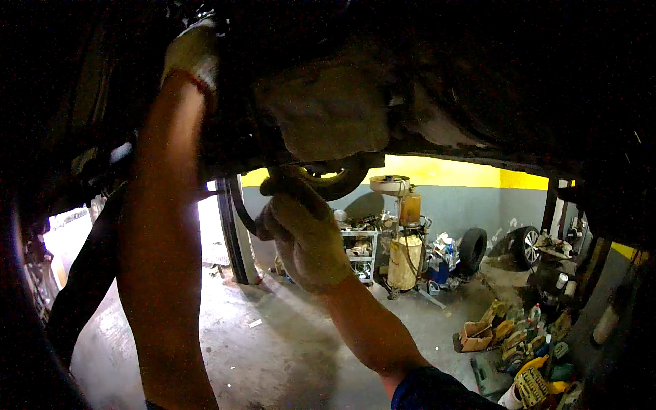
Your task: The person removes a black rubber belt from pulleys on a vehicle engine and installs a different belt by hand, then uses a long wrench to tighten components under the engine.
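Overhead is the dark underside of a raised car point(328, 116). My left hand point(191, 55), in a pale knit glove with a red cuff edge, reaches high up into it. Its fingers are lost in shadow beside a small shiny metal part point(203, 17), so their grip cannot be made out. Lower and to the right, my right hand point(304, 239), gloved too, is raised with its fingers curled. A dark curved strip point(242, 213), perhaps a hose, runs to this hand's finger side; what lies inside the grip is hidden. Just beyond the hand hangs a wheel point(345, 181).
Behind stand a lift post point(236, 232), a grey shelf cart point(362, 249), an oil drainer point(404, 260) and two wheels point(526, 246) by the wall. Bottles, a cardboard box point(475, 336) and parts crowd the right floor. A dark arm-like shape point(85, 287) slants at left.
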Motion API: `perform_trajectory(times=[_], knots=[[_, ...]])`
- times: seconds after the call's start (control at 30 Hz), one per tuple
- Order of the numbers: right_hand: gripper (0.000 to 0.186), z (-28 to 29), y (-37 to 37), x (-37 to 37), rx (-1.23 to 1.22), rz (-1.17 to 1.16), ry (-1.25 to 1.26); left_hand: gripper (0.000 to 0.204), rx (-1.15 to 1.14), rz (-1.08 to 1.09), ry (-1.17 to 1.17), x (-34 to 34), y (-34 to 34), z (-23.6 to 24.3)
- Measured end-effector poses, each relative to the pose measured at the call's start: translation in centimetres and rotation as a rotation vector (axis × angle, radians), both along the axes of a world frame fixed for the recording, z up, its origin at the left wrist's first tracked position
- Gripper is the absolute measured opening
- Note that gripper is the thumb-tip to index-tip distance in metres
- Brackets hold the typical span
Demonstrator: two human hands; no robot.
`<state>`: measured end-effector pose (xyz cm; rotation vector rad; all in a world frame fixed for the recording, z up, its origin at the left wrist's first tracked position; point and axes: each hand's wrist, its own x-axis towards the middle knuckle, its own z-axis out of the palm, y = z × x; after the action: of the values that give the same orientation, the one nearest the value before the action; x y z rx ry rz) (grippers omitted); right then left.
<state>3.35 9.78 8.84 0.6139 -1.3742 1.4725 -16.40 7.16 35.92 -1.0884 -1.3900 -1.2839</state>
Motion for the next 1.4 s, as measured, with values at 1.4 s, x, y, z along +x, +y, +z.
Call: perform_trajectory(times=[1.4], knots=[[0.015, -2.2, 1.4, 1.1, 0.142, -0.527, -0.179, 0.039, 0.278, 0.512, 0.360, -0.3, 2.1, -0.1]])
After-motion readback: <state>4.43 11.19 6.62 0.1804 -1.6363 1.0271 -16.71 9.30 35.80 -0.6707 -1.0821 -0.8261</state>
